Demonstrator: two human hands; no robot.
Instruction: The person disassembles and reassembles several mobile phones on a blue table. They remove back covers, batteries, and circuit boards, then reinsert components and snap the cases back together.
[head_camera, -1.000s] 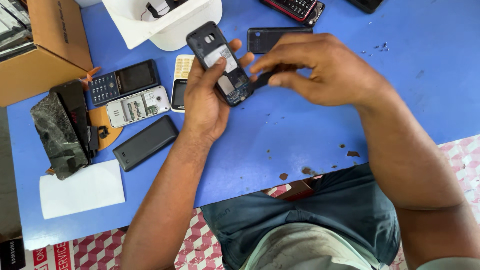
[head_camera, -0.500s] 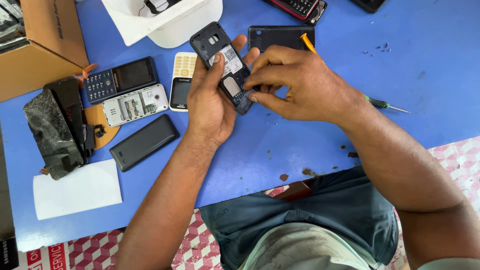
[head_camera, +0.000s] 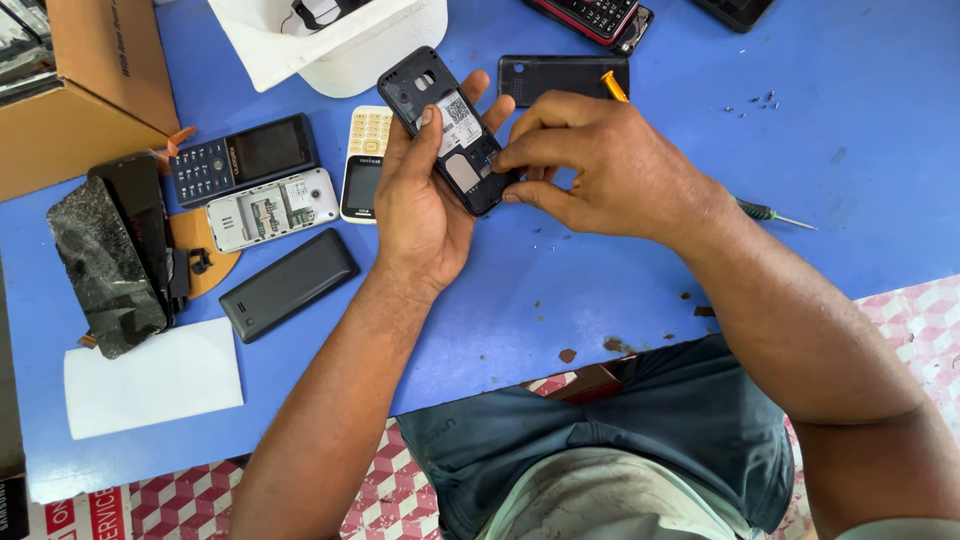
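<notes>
— What has the left hand (head_camera: 425, 205) got?

— An opened black phone (head_camera: 447, 128), back cover off, its grip clamped round the lower half, held just above the blue desk (head_camera: 640, 300).

— And the right hand (head_camera: 600, 165)?

— Fingertips (head_camera: 515, 165) pinched together on the phone's lower edge, touching the left grip. A screwdriver (head_camera: 765, 211) lies under that wrist; a loose black back cover (head_camera: 560, 75) sits just beyond the knuckles.

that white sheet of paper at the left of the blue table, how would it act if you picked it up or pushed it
The white sheet of paper lies flat and thin, so it would probably be floppy and very light. Pushed, it would likely slide easily over the smooth blue table. Nothing rests on it, so a draught might shift it.
</notes>
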